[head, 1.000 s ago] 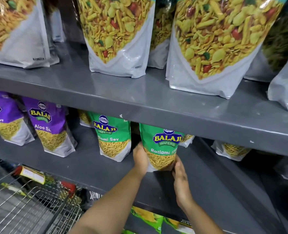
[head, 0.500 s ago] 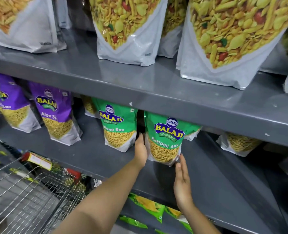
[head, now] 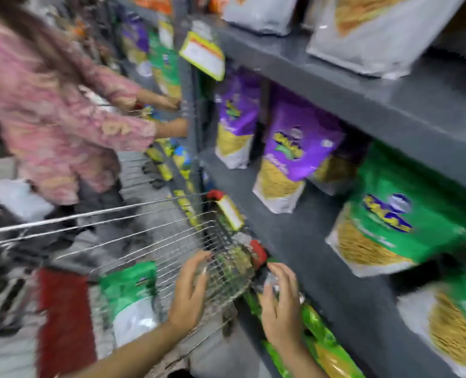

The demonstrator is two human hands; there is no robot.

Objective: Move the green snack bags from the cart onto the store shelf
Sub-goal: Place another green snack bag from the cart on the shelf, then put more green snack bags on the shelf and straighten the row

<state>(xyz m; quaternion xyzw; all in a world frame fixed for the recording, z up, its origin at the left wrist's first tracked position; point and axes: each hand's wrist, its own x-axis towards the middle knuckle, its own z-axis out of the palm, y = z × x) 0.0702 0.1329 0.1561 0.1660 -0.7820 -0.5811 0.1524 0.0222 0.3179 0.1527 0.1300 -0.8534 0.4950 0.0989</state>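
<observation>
I read the job as partly done: on the grey metal shelf (head: 302, 249) at least two green snack bags stand upright at the right, the nearer green shelf bag (head: 390, 214) in full view and another one cut off by the frame edge lower right, while one green snack bag (head: 129, 293) lies down in the wire cart (head: 171, 241) and, by my judgement, is the next to go across. How many more sit in the cart I cannot tell, since the whole view is smeared with motion. The shelf unit fills the right side; purple snack bags (head: 289, 148) stand to the left of the green ones on the same board, and there looks to be bare board in front of them for more stock. The tier above carries big grey pouches (head: 373, 42), and a yellow price tag (head: 202, 55) hangs at its corner. Another person in a pink patterned top (head: 49, 105) works the neighbouring bay at the left, close to the cart's far end. My left hand (head: 189, 293) is spread, fingers apart, over the cart's wire rim and holding nothing; my right hand (head: 278, 304) is likewise spread and empty, hovering between the cart and the shelf edge, above green-and-yellow packets (head: 316, 342) on the lowest tier.
</observation>
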